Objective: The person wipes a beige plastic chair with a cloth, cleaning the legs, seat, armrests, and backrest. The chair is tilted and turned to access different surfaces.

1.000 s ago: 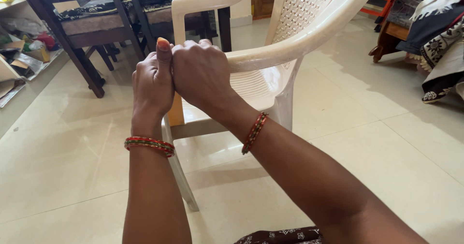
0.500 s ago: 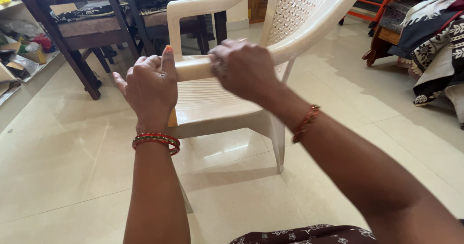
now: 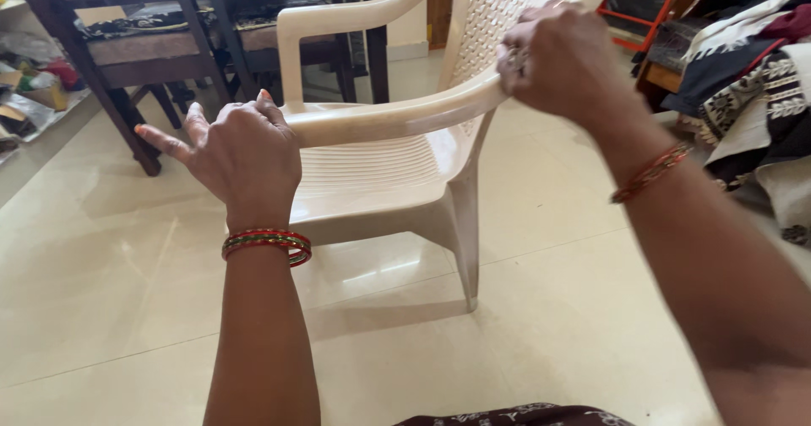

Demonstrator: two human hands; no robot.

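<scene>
Gripping the near armrest of a cream plastic armchair, both hands work from the head camera's view: the right hand, at about one o'clock, is closed in a fist around the armrest where it meets the perforated backrest, while the left hand, at about ten o'clock, rests on the front end of the same armrest with its fingers splayed and half open, more pressing than clasping. Red and green bangles sit on the left wrist. The chair stands on a glossy tiled floor, with a dark wooden table at eleven o'clock and patterned cloth at three o'clock. With the left hand so loose, the light chair could tip or twist on the smooth tiles, and its legs could slide toward the table.
</scene>
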